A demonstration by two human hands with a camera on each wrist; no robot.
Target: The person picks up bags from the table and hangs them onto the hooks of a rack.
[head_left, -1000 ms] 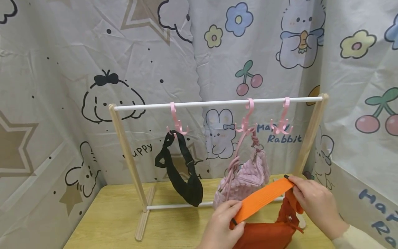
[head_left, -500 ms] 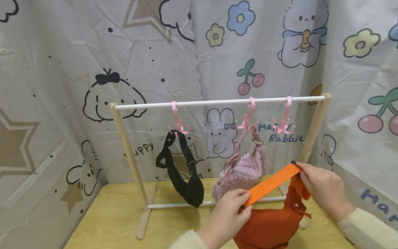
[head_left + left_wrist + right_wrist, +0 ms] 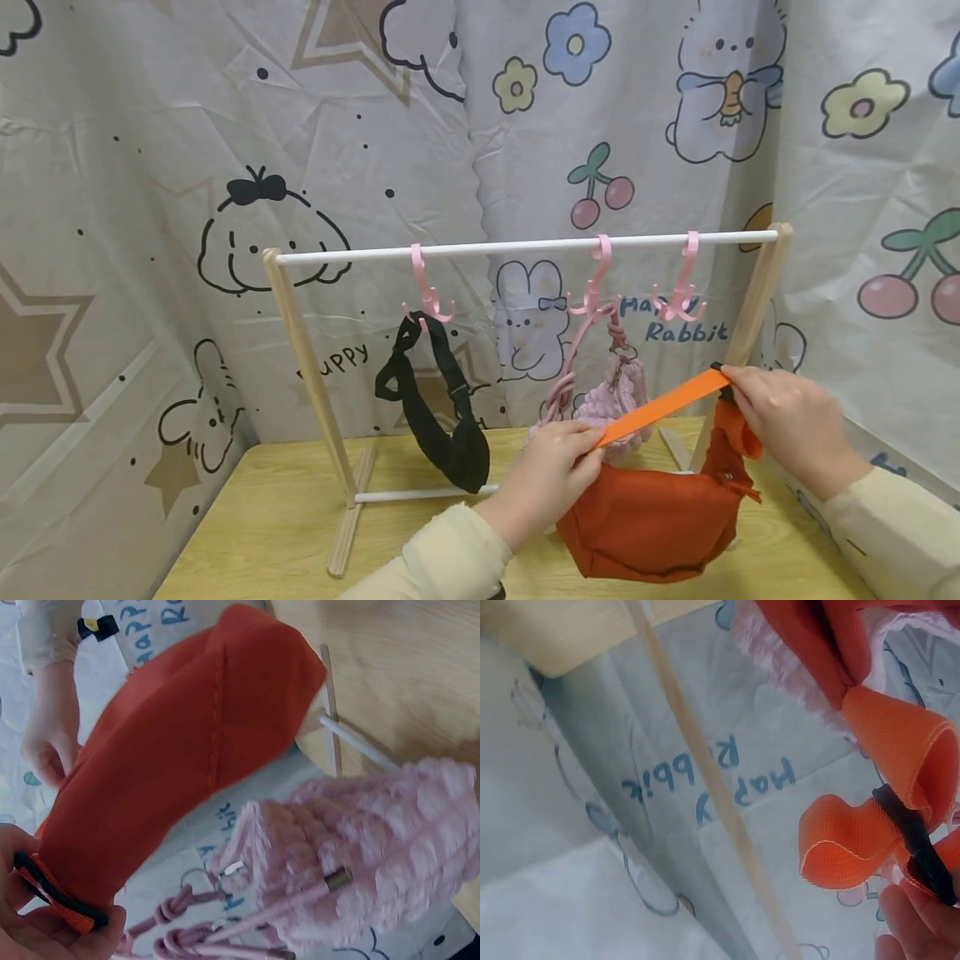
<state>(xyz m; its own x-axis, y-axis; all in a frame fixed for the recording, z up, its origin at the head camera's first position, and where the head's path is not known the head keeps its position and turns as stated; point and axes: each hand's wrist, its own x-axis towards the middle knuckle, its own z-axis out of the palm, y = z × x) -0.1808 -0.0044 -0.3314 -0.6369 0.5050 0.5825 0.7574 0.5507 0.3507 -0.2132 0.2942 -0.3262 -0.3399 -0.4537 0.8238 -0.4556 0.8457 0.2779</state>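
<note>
An orange-red bag [image 3: 652, 525] hangs in the air above the table, held by its bright orange strap [image 3: 663, 407]. My left hand [image 3: 551, 479] pinches the strap's left end; the left wrist view shows thumb and fingers around a black-edged buckle [image 3: 56, 892]. At the strap's other end, my right hand [image 3: 791, 421] grips beside a black slider [image 3: 915, 836], with looped webbing showing in the right wrist view. Just behind the bag, a fluffy pink bag [image 3: 618, 400] hangs by its cord from the middle pink hook [image 3: 592, 296], partly hidden by the left hand and orange-red bag.
A rack with a white top rail [image 3: 517, 247] and wooden posts stands on the wooden table [image 3: 247, 517]. A black bag [image 3: 442, 433] hangs from the left pink hook [image 3: 427, 300]. The right pink hook [image 3: 681, 300] bears nothing. A printed curtain [image 3: 187, 150] surrounds the table.
Both hands have raised the orange-red bag, moving up and toward the rack. More of its body now shows, and it covers part of the pink bag.
</note>
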